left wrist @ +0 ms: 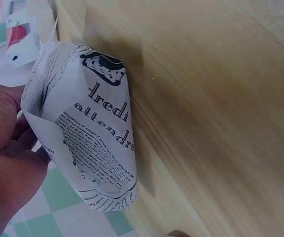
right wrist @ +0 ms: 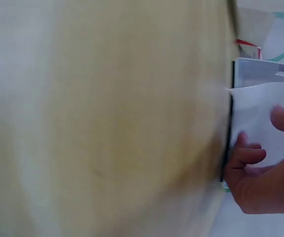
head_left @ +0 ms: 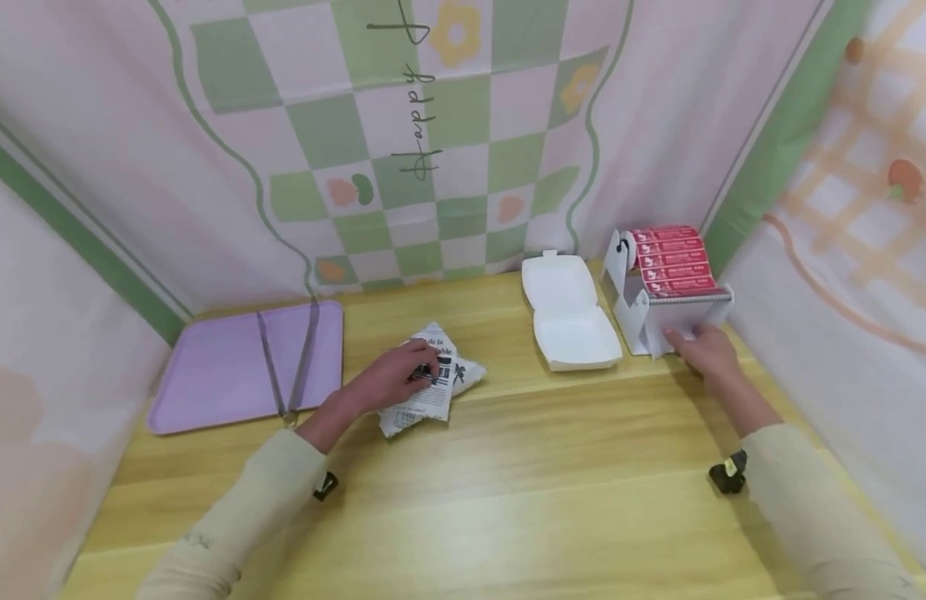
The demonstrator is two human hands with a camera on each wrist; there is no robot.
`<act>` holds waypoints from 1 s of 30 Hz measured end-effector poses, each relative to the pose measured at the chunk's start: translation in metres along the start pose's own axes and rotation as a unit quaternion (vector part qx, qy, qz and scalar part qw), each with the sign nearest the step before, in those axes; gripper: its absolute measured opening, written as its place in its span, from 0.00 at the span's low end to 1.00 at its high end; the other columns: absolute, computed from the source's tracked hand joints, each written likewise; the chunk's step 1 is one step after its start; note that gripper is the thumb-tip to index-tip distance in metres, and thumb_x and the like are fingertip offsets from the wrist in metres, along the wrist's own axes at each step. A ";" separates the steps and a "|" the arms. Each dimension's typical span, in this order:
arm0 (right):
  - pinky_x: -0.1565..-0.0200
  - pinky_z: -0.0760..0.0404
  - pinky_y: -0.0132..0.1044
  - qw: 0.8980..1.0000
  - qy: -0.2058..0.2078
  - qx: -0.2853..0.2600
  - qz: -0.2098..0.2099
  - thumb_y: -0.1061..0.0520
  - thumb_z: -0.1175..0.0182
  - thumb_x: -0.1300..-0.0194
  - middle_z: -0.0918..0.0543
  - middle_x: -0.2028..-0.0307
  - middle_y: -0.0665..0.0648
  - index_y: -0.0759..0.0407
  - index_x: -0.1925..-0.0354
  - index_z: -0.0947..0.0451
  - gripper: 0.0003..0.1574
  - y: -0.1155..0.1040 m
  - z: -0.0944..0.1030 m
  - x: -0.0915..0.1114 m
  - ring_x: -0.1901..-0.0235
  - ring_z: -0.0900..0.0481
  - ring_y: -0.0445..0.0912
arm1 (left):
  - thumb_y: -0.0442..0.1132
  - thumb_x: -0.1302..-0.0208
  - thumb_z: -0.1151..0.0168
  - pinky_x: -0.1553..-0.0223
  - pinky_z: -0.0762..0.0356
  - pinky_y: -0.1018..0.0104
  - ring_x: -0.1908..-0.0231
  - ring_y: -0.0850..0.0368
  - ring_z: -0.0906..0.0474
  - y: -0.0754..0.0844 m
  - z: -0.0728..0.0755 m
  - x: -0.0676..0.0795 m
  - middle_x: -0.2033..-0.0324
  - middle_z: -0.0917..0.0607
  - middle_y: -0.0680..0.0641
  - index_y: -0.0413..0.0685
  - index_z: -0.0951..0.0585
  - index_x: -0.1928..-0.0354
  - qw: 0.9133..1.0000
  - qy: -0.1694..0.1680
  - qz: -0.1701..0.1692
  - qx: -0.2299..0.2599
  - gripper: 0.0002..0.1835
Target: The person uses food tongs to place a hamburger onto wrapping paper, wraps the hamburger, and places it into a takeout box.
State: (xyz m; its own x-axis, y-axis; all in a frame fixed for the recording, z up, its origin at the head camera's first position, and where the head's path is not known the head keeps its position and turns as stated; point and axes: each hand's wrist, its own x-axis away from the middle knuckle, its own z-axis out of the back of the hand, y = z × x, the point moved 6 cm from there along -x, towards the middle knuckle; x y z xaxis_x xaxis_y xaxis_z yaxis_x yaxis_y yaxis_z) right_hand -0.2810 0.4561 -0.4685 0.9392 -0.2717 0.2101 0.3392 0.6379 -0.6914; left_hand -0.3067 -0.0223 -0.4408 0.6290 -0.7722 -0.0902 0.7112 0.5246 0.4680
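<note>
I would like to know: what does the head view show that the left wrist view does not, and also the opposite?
Only the head view shows the purple tray, the tongs lying on it and the word "Happy" on the checked cloth.

Only the left wrist view shows the readable letters "dredi" and "attendre" on the newsprint-patterned wrapper.

Both show that wrapper, the left hand gripping it, the wooden table, the cloth, and the white label dispenser, which the wrist view catches only partly, at upper left.
</note>
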 end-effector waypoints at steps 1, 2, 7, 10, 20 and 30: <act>0.34 0.37 0.67 1.000 -0.008 0.023 0.007 0.36 0.53 0.26 0.43 0.35 0.88 0.86 0.31 0.52 0.56 -0.002 -0.001 0.000 0.37 0.39 0.78 | 0.34 0.32 0.37 0.44 0.21 0.59 0.46 0.53 0.21 0.000 -0.001 0.000 0.46 0.21 0.48 0.51 0.20 0.57 1.000 -0.002 0.004 0.001 0.05; 0.36 0.36 0.68 0.998 -0.011 0.052 0.018 0.35 0.52 0.27 0.40 0.38 0.89 0.88 0.33 0.50 0.57 -0.003 -0.001 0.000 0.39 0.37 0.78 | 0.34 0.32 0.37 0.42 0.21 0.58 0.44 0.51 0.21 0.001 -0.001 0.001 0.45 0.21 0.47 0.51 0.20 0.58 1.000 -0.002 0.008 0.005 0.05; 0.48 0.26 0.69 0.986 -0.002 0.153 0.060 0.32 0.40 0.35 0.30 0.49 0.87 0.89 0.40 0.45 0.62 -0.012 -0.008 0.003 0.51 0.27 0.77 | 0.33 0.33 0.37 0.41 0.21 0.58 0.43 0.50 0.22 0.002 -0.001 0.002 0.45 0.21 0.46 0.50 0.19 0.58 1.000 0.005 0.011 0.006 0.05; 0.59 0.21 0.65 0.978 0.011 0.198 0.062 0.31 0.36 0.39 0.28 0.54 0.86 0.87 0.43 0.42 0.61 -0.014 -0.012 0.006 0.56 0.24 0.76 | 0.34 0.32 0.37 0.46 0.20 0.60 0.48 0.53 0.21 0.003 -0.002 0.002 0.47 0.21 0.47 0.50 0.20 0.57 1.000 0.002 0.009 -0.001 0.05; 0.82 0.29 0.46 0.948 0.063 0.287 0.121 0.55 0.53 0.36 0.23 0.74 0.68 0.67 0.69 0.29 0.16 -0.023 -0.010 0.012 0.78 0.26 0.57 | 0.34 0.31 0.38 0.46 0.20 0.60 0.49 0.54 0.21 0.003 -0.005 0.002 0.49 0.21 0.47 0.49 0.20 0.57 1.000 0.006 0.005 -0.009 0.04; 0.85 0.26 0.50 0.870 0.056 0.416 0.259 0.66 0.43 0.45 0.25 0.82 0.59 0.63 0.77 0.30 0.06 -0.043 -0.017 0.042 0.83 0.27 0.56 | 0.34 0.31 0.38 0.49 0.20 0.62 0.52 0.55 0.21 0.002 -0.004 0.001 0.49 0.22 0.47 0.48 0.20 0.56 1.000 0.006 0.006 -0.009 0.05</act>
State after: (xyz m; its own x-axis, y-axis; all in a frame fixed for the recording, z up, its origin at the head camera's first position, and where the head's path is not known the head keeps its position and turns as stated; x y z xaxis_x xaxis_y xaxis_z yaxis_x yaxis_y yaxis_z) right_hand -0.2570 0.4047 -0.4419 0.9825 0.1680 -0.0806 -0.1620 0.9838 0.0765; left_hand -0.3030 -0.0207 -0.4431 0.6413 -0.7613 -0.0956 0.7091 0.5403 0.4531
